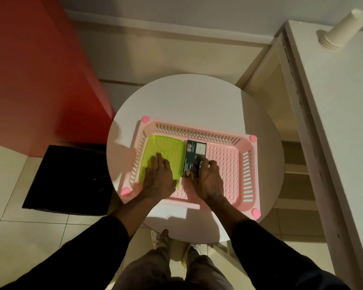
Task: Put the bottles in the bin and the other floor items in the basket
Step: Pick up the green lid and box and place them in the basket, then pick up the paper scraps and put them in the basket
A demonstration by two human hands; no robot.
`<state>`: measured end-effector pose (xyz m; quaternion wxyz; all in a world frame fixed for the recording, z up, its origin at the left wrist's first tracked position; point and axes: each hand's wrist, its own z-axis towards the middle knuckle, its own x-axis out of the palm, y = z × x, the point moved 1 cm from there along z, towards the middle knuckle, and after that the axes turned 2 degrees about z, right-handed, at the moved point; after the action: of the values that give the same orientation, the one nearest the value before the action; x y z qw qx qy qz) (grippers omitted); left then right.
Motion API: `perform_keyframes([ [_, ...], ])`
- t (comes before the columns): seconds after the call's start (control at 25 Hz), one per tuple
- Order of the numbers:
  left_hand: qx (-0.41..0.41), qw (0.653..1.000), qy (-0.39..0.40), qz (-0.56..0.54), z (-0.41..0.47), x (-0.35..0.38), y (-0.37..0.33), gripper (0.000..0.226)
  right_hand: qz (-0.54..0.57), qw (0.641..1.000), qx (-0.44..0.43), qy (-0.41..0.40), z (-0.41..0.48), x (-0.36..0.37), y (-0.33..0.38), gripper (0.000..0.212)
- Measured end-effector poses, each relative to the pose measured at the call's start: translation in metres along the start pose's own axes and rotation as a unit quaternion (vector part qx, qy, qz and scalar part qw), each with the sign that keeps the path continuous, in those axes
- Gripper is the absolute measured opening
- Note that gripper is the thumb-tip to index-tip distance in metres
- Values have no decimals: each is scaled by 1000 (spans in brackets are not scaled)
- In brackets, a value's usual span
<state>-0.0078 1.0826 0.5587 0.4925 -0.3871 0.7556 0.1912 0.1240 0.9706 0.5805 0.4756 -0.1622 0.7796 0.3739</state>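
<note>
Head view: right fingers [206, 162] curl around dark box [195, 150] in basket [197, 128].

A: Dim, isn't it?
B: Dim and warm, yellowish. The round white table top [187, 97] is the brightest patch, with soft shadows left of the pink slotted plastic basket [197, 130].
A: And the square black bin [71, 176]?
B: Almost no detail. Print on the dark rectangular cardboard box [194, 151] is too soft to read, and the long pale shelf unit [333, 105] bows near the border.
</note>
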Motion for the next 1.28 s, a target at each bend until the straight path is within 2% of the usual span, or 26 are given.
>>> perform_keyframes([
  [0.28,85,991,-101,-39,-33,-6,6,80,-48,994,-71,-63,-50,-3,16,72],
  [0.44,105,982,-154,-33,-67,-15,17,81,-69,990,-109,-65,-73,-3,26,83],
  [0.68,60,974,-220,7,-151,2,49,83,-126,971,-198,-39,-119,-3,26,85],
  [0.8,19,966,-257,-14,-205,28,54,83,-131,960,-245,-29,-150,0,16,84],
  [0.92,-60,964,-246,-80,-262,68,53,88,-113,956,-269,-25,-188,11,5,83],
  [1.08,-101,978,-174,-60,-345,135,50,88,-81,953,-291,8,-253,39,-16,79],
  [1.28,-140,983,-100,-66,-414,187,51,89,-147,930,-325,91,-322,86,-41,79],
])
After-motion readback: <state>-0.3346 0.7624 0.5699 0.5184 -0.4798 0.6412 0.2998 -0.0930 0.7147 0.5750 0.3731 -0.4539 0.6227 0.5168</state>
